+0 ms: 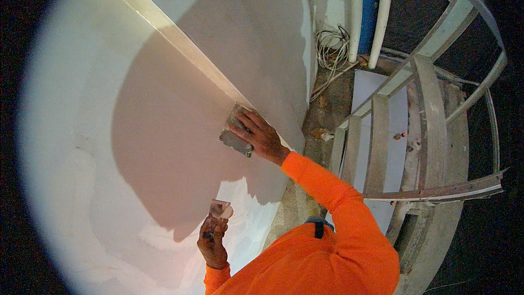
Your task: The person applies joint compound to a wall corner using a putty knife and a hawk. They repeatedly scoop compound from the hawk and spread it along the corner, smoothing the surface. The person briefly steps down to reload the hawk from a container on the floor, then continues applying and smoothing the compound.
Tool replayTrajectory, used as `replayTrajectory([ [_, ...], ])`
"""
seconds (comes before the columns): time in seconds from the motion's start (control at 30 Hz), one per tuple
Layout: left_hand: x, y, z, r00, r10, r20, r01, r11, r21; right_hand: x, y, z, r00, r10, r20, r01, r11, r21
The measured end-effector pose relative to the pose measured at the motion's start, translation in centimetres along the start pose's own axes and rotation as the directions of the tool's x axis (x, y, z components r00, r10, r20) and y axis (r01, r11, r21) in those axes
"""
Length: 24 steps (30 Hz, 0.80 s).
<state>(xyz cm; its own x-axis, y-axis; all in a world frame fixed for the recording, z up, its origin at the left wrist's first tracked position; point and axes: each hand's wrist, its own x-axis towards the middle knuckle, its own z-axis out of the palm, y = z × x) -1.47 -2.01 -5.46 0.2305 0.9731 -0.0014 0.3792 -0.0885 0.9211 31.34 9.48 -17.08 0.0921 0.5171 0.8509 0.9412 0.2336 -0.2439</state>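
Observation:
My right hand [261,135] reaches up and presses a flat, grey, putty-smeared rectangular scraper [236,141] against the pale wall [164,109], beside the raised corner edge [202,68]. Its fingers lie across the plate. Lower down and to the left, my left hand [213,240] is closed around a small putty knife [220,206]. A whitish lump of putty [225,211] sits on that blade. The knife is held apart from the wall, as far as I can tell. Both forearms wear orange sleeves, and a large shadow covers the wall around my right hand.
To the right a metal ladder-like frame [378,131] lies along the floor. Behind it rest a white board [367,84] and a coil of pale cable [332,43]. White pipes [357,16] stand at the top right. Dusty floor [322,109] runs along the wall's foot.

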Motion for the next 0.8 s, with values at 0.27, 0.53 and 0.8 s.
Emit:
replayTrajectory([
  [0.27,0.4,-0.1,-0.2,0.998,0.035,0.049,-0.035,0.999,-0.001,5.6,-1.2,-1.2,0.979,-0.075,-0.191,0.080,0.997,0.021],
  [0.53,0.4,0.5,-0.2,0.999,0.037,0.036,-0.037,0.999,0.010,5.3,-0.9,-1.5,0.991,-0.031,-0.129,0.042,0.996,0.084],
  [0.8,0.5,0.5,0.0,1.000,-0.029,-0.006,0.029,0.997,0.066,-1.0,0.6,1.8,0.999,0.044,-0.014,-0.043,0.993,0.111],
])
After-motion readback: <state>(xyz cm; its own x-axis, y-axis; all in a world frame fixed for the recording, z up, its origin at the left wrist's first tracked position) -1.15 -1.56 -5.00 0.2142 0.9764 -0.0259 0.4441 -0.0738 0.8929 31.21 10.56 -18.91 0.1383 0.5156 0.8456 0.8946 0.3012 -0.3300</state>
